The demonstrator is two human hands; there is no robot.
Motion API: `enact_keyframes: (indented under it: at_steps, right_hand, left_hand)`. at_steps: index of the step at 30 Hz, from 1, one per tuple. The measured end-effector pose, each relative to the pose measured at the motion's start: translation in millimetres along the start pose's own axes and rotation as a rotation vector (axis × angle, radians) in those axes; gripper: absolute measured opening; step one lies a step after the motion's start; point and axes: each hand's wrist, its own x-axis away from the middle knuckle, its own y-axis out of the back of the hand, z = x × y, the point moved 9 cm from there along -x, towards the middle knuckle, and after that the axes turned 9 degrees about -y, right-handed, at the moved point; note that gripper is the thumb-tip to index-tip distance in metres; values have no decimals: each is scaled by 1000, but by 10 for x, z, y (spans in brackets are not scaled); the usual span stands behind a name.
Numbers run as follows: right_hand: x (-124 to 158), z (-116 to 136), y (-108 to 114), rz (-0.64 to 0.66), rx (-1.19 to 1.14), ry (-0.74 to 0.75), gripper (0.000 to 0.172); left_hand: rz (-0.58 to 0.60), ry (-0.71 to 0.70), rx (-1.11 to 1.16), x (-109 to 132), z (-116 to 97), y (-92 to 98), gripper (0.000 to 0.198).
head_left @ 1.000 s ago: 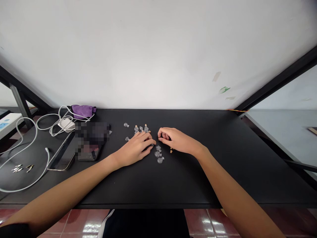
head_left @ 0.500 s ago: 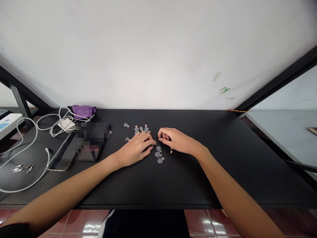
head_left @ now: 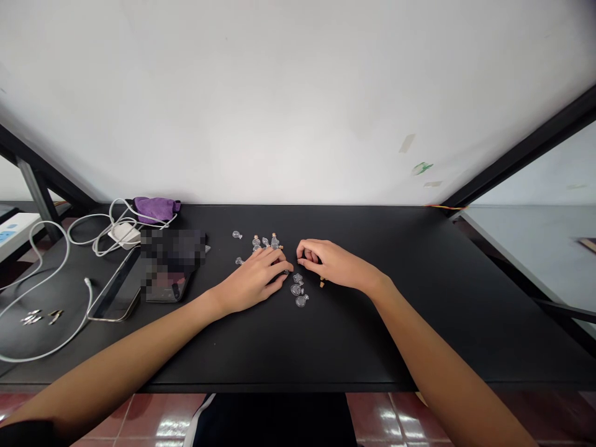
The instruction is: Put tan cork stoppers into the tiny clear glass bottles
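Observation:
My left hand (head_left: 258, 277) rests low over the black table, its thumb and forefinger closed around a small glass bottle (head_left: 287, 272) that is mostly hidden. Beyond its knuckles lie several small clear bottles, one of them a corked bottle (head_left: 274, 241). Just right of its fingertips is a short column of clear bottles, with a round bottle (head_left: 302, 301) nearest me. My right hand (head_left: 328, 263) is curled with its fingertips together; anything between them is too small to make out. Small corks (head_left: 322, 282) lie beneath its near side.
On the left of the black table (head_left: 354, 347) are a phone (head_left: 116, 287), a white charger (head_left: 125, 233) with looping cable, a purple cloth (head_left: 156, 208) and small metal pieces (head_left: 31, 318). A pale wall (head_left: 288, 112) rises behind the table.

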Motion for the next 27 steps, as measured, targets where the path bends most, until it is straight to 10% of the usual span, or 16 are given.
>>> enact_keyframes:
  at_steps: [27]
  right_hand:
    - [7, 16, 2, -3, 10, 9, 12]
  left_hand:
    - [7, 0, 1, -2, 9, -14, 24]
